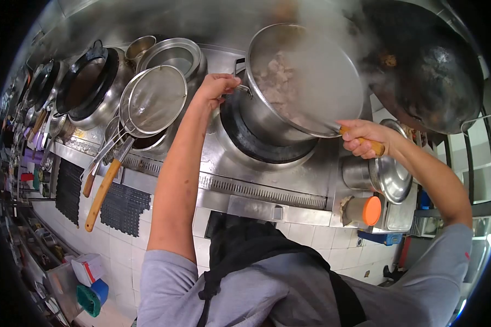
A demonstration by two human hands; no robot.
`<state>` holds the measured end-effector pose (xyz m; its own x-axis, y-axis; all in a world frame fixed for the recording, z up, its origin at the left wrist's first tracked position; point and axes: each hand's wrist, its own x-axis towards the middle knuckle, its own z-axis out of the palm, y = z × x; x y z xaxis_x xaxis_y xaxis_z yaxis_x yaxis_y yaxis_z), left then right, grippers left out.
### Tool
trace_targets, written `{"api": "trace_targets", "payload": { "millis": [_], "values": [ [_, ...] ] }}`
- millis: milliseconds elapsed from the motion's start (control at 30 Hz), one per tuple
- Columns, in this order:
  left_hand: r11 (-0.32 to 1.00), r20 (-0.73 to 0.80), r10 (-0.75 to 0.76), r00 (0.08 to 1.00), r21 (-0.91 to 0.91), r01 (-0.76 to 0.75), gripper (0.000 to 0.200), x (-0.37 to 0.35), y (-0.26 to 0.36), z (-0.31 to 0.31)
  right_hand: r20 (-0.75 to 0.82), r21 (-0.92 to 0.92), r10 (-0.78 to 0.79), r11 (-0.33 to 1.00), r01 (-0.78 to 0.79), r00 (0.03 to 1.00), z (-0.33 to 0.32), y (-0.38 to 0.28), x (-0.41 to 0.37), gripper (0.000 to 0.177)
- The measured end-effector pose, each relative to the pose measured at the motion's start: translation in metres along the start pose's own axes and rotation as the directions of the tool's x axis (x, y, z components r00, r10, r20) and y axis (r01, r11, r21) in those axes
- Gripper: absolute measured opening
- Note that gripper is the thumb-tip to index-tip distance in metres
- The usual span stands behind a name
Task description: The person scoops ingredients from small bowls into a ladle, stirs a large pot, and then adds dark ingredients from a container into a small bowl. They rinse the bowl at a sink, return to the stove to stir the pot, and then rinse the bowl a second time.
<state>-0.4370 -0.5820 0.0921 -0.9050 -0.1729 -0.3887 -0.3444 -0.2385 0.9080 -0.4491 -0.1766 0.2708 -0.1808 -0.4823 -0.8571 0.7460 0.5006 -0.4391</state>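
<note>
A large steel pot (278, 126) sits tilted over the black burner ring (262, 150), with chunks of meat (275, 82) inside and thick steam rising from it. My left hand (217, 89) is closed at the pot's left side, gripping its side handle. At the pot's front right rim, my right hand (364, 138) is wrapped round a wooden handle (373, 147). The tool's far end reaches into the pot and is blurred by steam, so its shape cannot be made out.
Left of the pot are round strainers (157, 101), a steel pot (174, 57) and a wok (84, 84). A large dark wok (425, 65) stands at the right. Nearer are a steel lid (394, 171) and an orange-capped container (371, 211).
</note>
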Motion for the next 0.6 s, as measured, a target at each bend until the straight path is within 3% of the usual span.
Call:
{"api": "trace_targets", "payload": {
  "millis": [467,533,600],
  "values": [
    [0.997,0.005,-0.026,1.0,0.067,0.025,0.022,-0.005,0.007,-0.002,-0.111,0.204,-0.411,0.881,0.426,0.905,0.037,0.073,-0.022,0.075],
    [0.998,-0.039,-0.02,0.999,0.062,0.022,0.02,-0.013,0.011,0.002,-0.134,0.251,-0.44,0.852,0.46,0.888,0.037,0.086,-0.031,0.074],
    [0.997,0.013,-0.03,0.999,0.072,0.029,0.018,-0.005,0.006,-0.004,-0.159,0.288,-0.456,0.827,0.483,0.876,0.038,0.098,-0.044,0.073]
  ]
}}
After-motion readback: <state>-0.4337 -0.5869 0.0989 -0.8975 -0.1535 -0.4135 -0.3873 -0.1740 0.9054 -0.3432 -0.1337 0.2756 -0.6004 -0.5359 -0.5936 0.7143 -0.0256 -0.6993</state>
